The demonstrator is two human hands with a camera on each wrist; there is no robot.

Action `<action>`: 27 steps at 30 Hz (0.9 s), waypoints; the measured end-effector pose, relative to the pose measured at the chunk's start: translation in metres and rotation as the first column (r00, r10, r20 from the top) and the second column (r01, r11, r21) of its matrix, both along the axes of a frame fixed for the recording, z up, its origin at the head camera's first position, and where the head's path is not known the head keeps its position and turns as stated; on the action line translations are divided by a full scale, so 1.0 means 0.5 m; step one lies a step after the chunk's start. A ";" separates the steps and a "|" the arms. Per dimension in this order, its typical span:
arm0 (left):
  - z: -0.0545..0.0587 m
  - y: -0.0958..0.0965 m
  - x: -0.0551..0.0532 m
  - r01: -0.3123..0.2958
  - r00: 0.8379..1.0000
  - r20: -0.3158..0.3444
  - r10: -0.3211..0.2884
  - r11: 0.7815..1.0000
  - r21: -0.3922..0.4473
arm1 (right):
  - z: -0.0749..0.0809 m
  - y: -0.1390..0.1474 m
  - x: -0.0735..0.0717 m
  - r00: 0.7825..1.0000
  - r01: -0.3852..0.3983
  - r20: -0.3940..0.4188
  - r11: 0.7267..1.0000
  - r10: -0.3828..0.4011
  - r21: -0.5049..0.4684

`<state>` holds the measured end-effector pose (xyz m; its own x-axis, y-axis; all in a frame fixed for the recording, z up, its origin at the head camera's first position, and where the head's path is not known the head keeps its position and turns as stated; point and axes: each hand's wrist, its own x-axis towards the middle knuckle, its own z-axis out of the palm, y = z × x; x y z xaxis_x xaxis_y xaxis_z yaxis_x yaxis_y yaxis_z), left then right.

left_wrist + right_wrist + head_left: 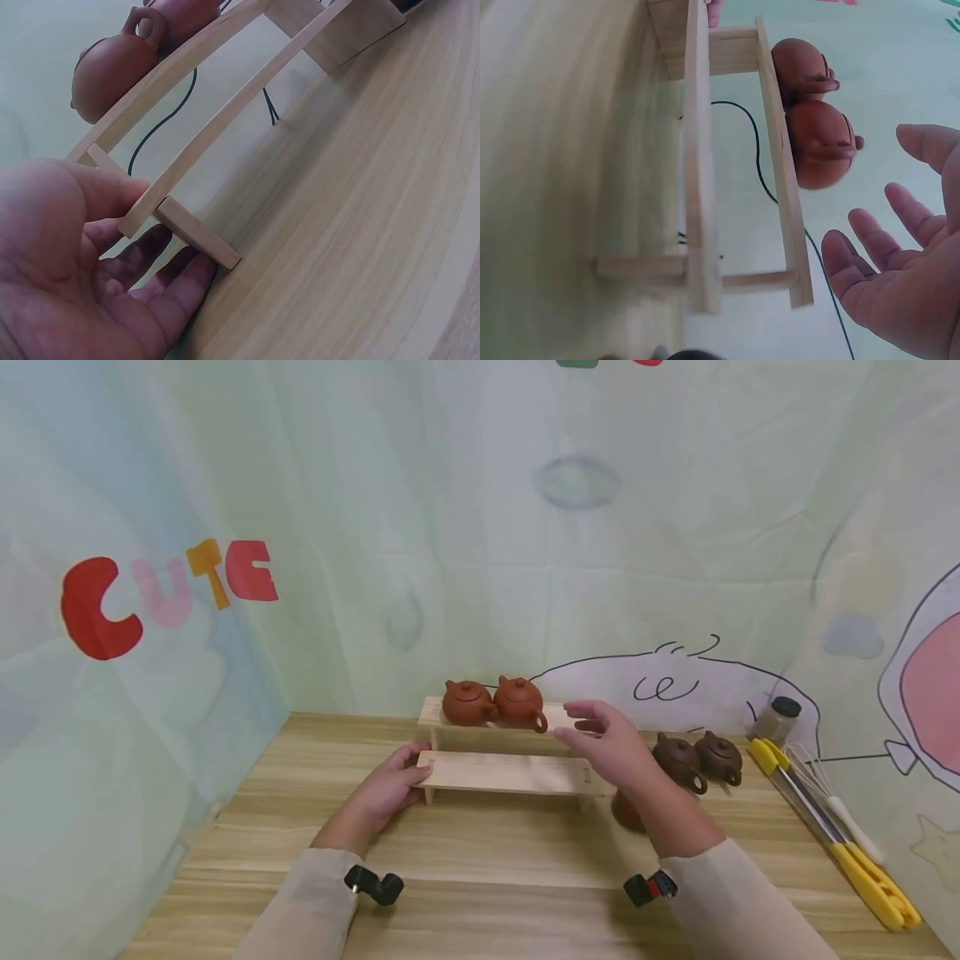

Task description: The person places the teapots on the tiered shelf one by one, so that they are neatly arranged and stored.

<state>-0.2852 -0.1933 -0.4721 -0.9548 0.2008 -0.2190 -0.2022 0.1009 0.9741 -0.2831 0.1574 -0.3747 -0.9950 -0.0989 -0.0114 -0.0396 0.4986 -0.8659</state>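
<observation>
A two-step wooden stand (506, 772) sits on the table. My left hand (390, 785) grips its left end; in the left wrist view, the thumb lies on the lower step and the fingers (184, 292) curl by the leg beneath. Two reddish-brown teapots (467, 703) (517, 702) rest side by side on the upper step, toward its left. Over the right part of that step is my right hand (609, 747), fingers spread and holding nothing. The right wrist view shows this hand (911, 300) apart from the nearer teapot (819, 142).
Two dark brown teapots (677, 762) (718, 758) stand right of the stand. Another reddish-brown piece (626, 812) is partly hidden behind my right wrist. Farther right are a jar with a black lid (777, 720), yellow-ended tongs (817, 810) and a whisk (851, 827). A printed curtain (480, 552) hangs behind.
</observation>
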 end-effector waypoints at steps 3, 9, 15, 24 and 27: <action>0.001 -0.001 -0.001 0.002 1.000 0.000 -0.002 1.000 -0.001 | -0.009 0.025 0.029 0.999 0.029 0.019 0.999 -0.029 -0.019; 0.000 -0.002 -0.002 0.002 1.000 0.001 -0.002 1.000 -0.001 | -0.033 0.074 0.065 0.997 0.064 -0.035 0.998 -0.064 -0.003; -0.002 -0.001 -0.004 -0.002 1.000 0.003 0.002 1.000 0.003 | -0.063 0.138 0.082 0.996 0.076 -0.060 0.995 -0.072 0.067; 0.001 0.002 -0.004 0.005 1.000 -0.004 -0.005 1.000 0.007 | -0.095 0.215 0.095 0.989 0.132 0.062 0.990 -0.135 0.054; 0.001 0.001 -0.001 0.001 1.000 -0.003 -0.001 1.000 0.007 | -0.102 0.224 0.091 0.987 0.133 0.080 0.989 -0.139 0.068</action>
